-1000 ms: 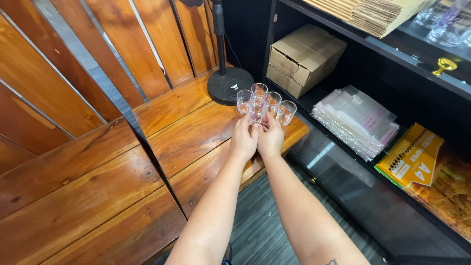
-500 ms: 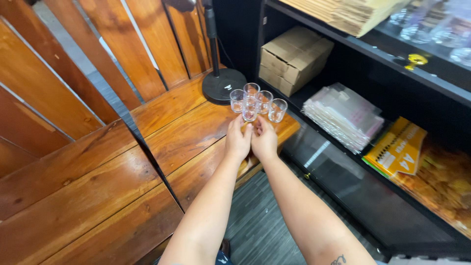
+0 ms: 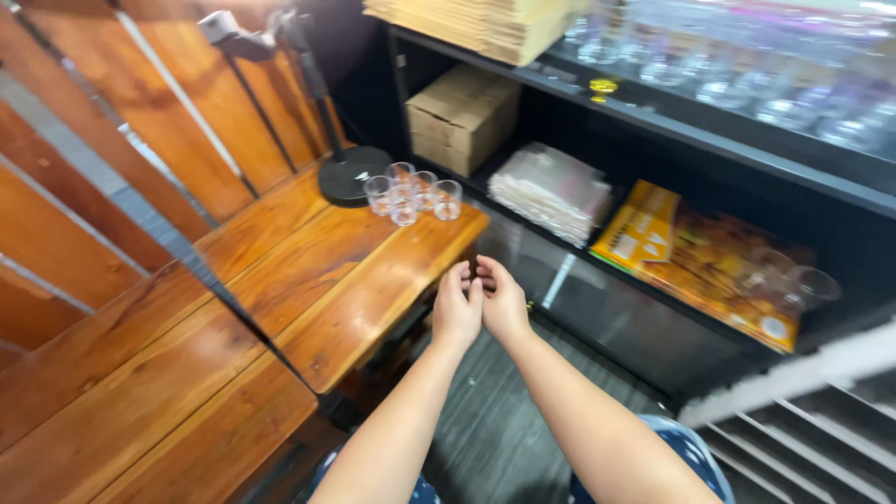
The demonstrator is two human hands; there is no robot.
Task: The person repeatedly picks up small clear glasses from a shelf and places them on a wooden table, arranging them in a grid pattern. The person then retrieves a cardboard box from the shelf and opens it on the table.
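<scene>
Five small clear glasses stand clustered on the far end of the wooden table, well ahead of both hands and a little to their left, untouched; the cluster sits just beside the round black base of a lamp stand, whose pole rises up and away behind it. Left hand and right hand are held side by side off the table's near edge, touching along the inner edges, fingers loosely curled and fingertips meeting; neither holds anything. Ahead and to the right of the hands stands a black shelf unit; on its lower level, a cardboard box, a stack of clear plastic bags, a flat yellow package; upper level holds blurred glassware. Below the forearms, dark plank flooring.
</scene>
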